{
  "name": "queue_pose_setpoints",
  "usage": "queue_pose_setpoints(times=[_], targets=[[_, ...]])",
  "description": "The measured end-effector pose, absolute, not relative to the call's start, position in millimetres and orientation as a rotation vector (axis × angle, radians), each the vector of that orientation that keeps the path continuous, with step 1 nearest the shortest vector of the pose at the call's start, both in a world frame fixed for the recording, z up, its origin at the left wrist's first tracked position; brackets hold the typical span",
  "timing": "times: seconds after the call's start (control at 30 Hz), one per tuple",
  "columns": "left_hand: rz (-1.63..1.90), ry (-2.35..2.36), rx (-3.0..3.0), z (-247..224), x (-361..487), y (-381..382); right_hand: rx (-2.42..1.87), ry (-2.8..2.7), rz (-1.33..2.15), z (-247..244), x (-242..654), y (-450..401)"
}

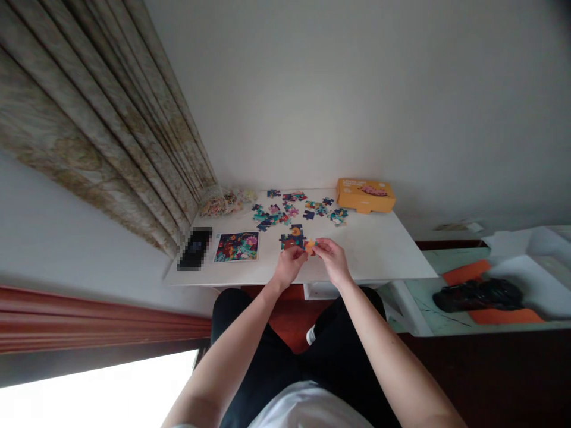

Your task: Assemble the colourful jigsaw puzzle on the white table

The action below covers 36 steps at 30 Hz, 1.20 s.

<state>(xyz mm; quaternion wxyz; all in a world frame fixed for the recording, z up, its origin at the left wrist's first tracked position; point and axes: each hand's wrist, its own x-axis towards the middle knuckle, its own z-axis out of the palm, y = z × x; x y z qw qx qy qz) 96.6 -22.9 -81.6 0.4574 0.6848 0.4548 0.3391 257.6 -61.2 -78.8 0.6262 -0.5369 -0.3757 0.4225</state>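
Note:
My left hand (pixel 289 266) and my right hand (pixel 332 260) meet at the front of a white table (pixel 375 255). Their fingertips pinch a small orange jigsaw piece (pixel 309 246) between them, and a greenish bit shows beside it. Just beyond my left hand lies a small joined group of dark puzzle pieces (pixel 292 239). Several loose, colourful pieces (pixel 285 208) are scattered farther back. A colourful puzzle picture card (pixel 236 246) lies to the left of my hands.
An orange puzzle box (pixel 366 195) stands at the table's far right corner. A clear bag of pieces (pixel 225 202) lies at the far left, beside a pixelated dark phone (pixel 195 248). A patterned curtain (pixel 102 137) hangs at left. A black bag (pixel 477 295) lies on a side surface at right.

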Motion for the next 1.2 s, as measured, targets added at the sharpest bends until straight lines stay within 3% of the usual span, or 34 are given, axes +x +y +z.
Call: queue_pose_setpoints(times=[0.3,0.5,1.2], targets=[[0.889,1.143,2.177,-90,64,-19,-1.362,-0.971,0.94,-101,261,-58],[0.745,0.839,2.592,-97,33,-9,-1.633,-1.308,0.794,-109,259,-61],[0.676,0.884,2.584,-100,34,-10,-1.696,-2.117,0.139,-105,233,-99]])
